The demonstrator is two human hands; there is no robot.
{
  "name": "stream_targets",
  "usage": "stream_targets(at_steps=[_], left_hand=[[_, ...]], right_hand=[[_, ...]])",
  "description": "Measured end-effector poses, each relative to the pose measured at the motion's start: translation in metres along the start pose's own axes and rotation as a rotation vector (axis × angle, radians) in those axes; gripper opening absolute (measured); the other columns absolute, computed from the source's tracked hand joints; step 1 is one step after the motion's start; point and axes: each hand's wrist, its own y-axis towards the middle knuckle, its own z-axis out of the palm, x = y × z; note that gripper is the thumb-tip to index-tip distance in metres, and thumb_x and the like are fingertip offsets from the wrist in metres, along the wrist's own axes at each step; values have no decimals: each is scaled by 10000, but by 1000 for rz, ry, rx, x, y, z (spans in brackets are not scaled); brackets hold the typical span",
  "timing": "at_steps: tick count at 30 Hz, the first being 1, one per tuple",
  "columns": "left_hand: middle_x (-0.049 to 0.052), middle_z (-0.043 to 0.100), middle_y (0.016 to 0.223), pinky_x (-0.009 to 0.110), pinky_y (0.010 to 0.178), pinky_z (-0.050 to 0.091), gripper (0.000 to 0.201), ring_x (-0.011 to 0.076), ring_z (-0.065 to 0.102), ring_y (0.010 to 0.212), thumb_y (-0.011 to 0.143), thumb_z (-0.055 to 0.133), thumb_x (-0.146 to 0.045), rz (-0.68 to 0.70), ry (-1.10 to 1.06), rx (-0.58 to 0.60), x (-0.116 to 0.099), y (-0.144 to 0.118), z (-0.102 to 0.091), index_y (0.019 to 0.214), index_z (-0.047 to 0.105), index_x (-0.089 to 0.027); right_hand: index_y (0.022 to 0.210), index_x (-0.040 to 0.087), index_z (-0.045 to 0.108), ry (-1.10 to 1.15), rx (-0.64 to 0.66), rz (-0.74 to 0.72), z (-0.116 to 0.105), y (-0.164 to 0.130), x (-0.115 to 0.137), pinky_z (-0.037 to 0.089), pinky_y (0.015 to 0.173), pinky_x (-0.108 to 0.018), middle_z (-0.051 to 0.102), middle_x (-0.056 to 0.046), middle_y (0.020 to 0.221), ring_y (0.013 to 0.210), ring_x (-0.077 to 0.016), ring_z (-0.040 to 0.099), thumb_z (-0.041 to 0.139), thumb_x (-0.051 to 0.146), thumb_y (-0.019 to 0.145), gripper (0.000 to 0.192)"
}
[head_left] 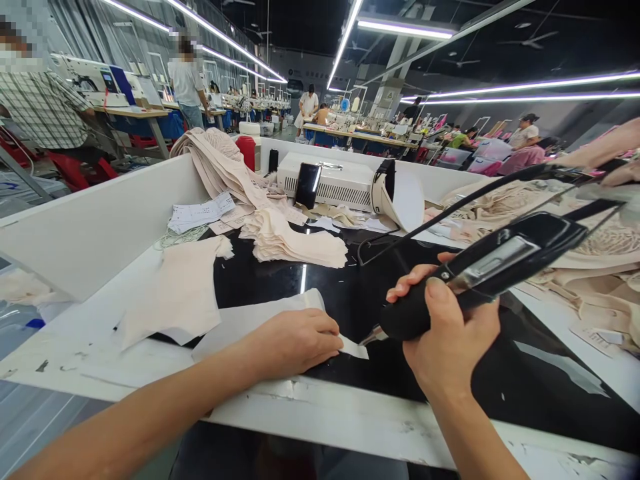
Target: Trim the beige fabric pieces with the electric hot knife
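1. Head view: left hand (295, 343) lies flat, palm down, pinning a pale fabric piece (260, 320) to the black counter (360, 300); fingers extended, not gripping.
2. Right hand (450, 333) is wrapped closed around a black corded tool (480, 273), its metal tip (373, 335) touching the fabric's corner, just beside the left fingertips.
3. Risk: the tip could catch the fingers, or the fabric could slip if the pressure eases.
4. The fabric looks thin, flat and cream, lying at the counter's near edge; a stack of cut pieces (295, 243) lies behind.
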Motion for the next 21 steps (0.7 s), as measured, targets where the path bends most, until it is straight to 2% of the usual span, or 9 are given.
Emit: stream_targets(at_steps=[9,18,21], left_hand=[[90,840,1202,318,1001,646,180,235,818,1162,1248,649,-242,-21,-20,11,0,0,0,1192,818,-217],[90,844,1218,325,1031,645,202,241,819,1188,1261,623,-251,-29,-16,41,0,1,0,1216,816,-213],[92,853,1256,326,1044,639,217,246,811,1224,1265,613,-256,-29,-6,52,0,1,0,1184,810,-215]], right_hand=[[1219,277,736,69,81,35,6,-14,2,658,578,-325,715,48,876,628,-170,694,1005,444,901,450],[1179,272,750,52,85,51,7,-13,4,660,577,-312,751,48,857,616,-164,703,1012,400,879,418],[1163,271,754,64,43,42,4,-10,8,650,559,-294,733,55,834,609,-163,697,993,357,858,397]])
